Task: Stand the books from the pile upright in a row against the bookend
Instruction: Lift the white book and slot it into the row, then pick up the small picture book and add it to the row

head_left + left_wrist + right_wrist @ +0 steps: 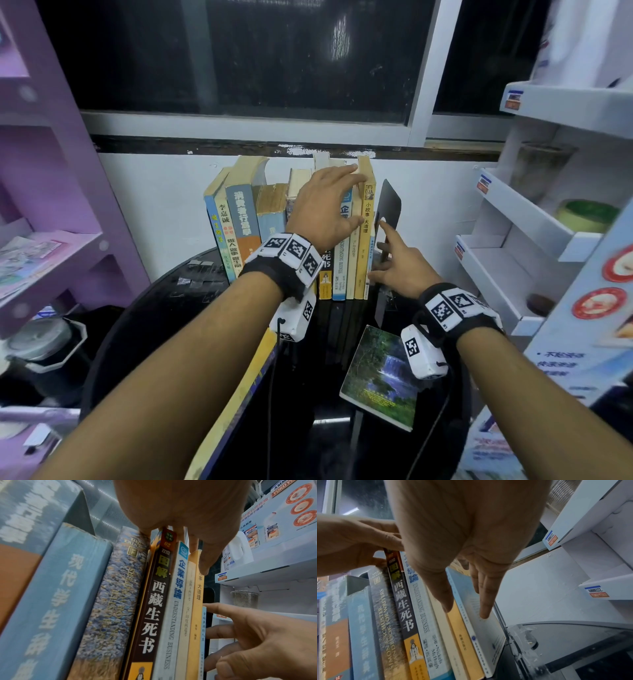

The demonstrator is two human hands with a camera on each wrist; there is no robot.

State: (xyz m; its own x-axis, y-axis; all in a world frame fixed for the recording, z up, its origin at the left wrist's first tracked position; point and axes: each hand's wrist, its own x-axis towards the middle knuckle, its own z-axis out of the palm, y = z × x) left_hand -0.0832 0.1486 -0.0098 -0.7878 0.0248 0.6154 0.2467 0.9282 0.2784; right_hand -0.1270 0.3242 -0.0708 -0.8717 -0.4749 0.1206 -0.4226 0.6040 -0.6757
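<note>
Far left there's a purple shelf unit [51, 192] with some flat printed stuff on it. Then the row of books [260, 226] stands on the glossy black round tabletop [144, 308], spines facing out, backed by a white wall. The leftmost couple lean a bit, and the fat ones have yellowed, worn page blocks and a frayed cloth spine, so I'd guess they're heavy and a little crumbly at the edges.

The left hand [325, 209] is draped over the top of the right end of the row, fingers spread across the page tops and thumb down on the spines. It's a loose steadying grip, not a pinch.

Next to it are the slim paperbacks: an orange-yellow book [364, 240] and a very thin pale blue book [476, 608] squeezed in beside it. These look light and floppy, so I'd take them by the spine edge and keep them squeezed flat or they'll bow.

The right hand [399, 263] has its fingers straight, fingertips pushing on the blue cover, nothing held.

Right behind that is the black bookend [388, 219], thin sheet metal with a rounded top, probably slidey on that slick surface.

One book [380, 377] with a waterfall cover is still lying flat near the tabletop's front, so not done yet. White display shelves [534, 240] sit on the far right.
</note>
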